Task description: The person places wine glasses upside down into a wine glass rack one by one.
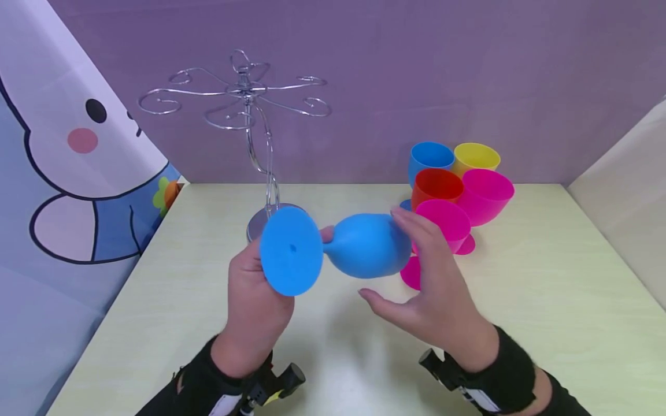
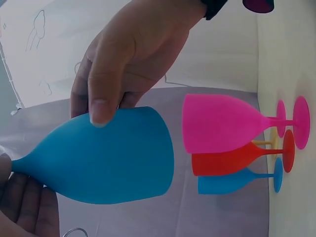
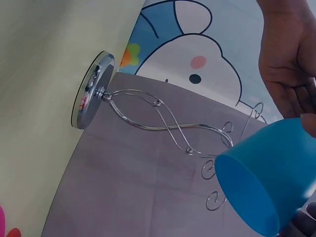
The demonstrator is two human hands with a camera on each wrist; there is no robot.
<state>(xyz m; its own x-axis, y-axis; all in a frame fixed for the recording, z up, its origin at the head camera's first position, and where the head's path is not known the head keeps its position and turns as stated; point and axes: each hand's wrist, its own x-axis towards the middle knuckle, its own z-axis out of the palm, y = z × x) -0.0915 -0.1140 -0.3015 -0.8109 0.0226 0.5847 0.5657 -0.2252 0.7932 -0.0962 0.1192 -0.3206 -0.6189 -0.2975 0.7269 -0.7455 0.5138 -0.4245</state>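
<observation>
A blue plastic goblet (image 1: pixel 366 245) lies sideways in the air above the table, its round foot (image 1: pixel 291 251) facing me. My left hand (image 1: pixel 257 309) grips it by the thin stem, with the fingers partly hidden behind the foot. At the bowl end, my right hand (image 1: pixel 442 289) has its fingers at the far side near the rim. Its thumb is spread away, with a gap below the bowl in the head view. In the left wrist view the right thumb overlaps the blue bowl (image 2: pixel 113 158). The goblet's open mouth (image 3: pixel 249 197) shows in the right wrist view.
Behind the left hand stands a silver wire rack (image 1: pixel 247 92) with curled arms and a round base (image 3: pixel 94 91). On the right, several upright goblets cluster: blue (image 1: pixel 422 157), yellow (image 1: pixel 476 155), red (image 1: pixel 437 188) and pink (image 1: pixel 484 196). A purple backdrop (image 1: pixel 390 81) hangs behind the table (image 1: pixel 546 300).
</observation>
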